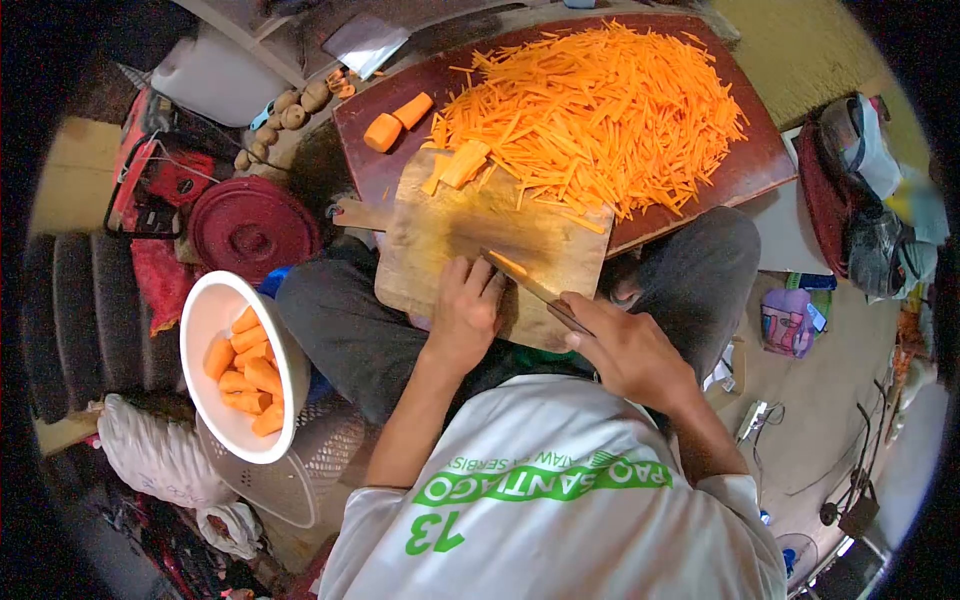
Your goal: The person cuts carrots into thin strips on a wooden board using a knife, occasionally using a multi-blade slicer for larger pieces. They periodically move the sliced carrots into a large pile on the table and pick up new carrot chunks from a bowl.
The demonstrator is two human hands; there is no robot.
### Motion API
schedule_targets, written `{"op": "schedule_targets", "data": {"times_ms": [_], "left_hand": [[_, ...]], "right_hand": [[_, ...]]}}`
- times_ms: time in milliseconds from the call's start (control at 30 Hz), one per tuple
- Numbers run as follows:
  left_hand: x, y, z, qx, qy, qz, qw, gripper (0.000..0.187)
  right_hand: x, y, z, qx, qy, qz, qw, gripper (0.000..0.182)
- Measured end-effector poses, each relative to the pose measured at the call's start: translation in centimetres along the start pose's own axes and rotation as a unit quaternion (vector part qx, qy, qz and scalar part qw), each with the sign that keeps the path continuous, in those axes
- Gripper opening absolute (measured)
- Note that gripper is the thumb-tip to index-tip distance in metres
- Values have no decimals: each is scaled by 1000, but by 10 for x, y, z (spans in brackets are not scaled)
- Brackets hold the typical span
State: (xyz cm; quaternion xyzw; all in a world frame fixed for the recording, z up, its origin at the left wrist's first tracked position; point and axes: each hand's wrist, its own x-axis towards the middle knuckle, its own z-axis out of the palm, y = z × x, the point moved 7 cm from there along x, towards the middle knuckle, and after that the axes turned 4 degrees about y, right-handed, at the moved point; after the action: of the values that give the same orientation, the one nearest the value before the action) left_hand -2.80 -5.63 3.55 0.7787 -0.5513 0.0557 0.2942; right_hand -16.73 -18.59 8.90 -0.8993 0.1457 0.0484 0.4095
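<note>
Dressed in a white shirt (560, 420) with green print, sitting at a dark red table (762, 168) with a wide heap of carrot strips (600, 115), bright orange, thin and mostly straight. At the wooden board (418, 235), curling the left hand (468, 302) near the blade tip, unclear whether around something, and grasping with the right hand (632, 352) a knife (545, 293), carrying one orange sliver (508, 264).
</note>
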Motion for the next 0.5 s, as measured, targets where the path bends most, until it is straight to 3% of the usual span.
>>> {"op": "schedule_targets", "data": {"times_ms": [167,333,500], "left_hand": [[-3,-1,2,-7,9,-1,1000,40],[-1,1,0,-8,-8,-9,1000,44],[-2,-1,2,-20,17,-7,1000,44]], "right_hand": [[10,-4,3,-6,-22,14,1000,42],[37,-4,16,-59,4,-52,997,36],[17,-8,-1,-48,-14,-42,998,34]]}}
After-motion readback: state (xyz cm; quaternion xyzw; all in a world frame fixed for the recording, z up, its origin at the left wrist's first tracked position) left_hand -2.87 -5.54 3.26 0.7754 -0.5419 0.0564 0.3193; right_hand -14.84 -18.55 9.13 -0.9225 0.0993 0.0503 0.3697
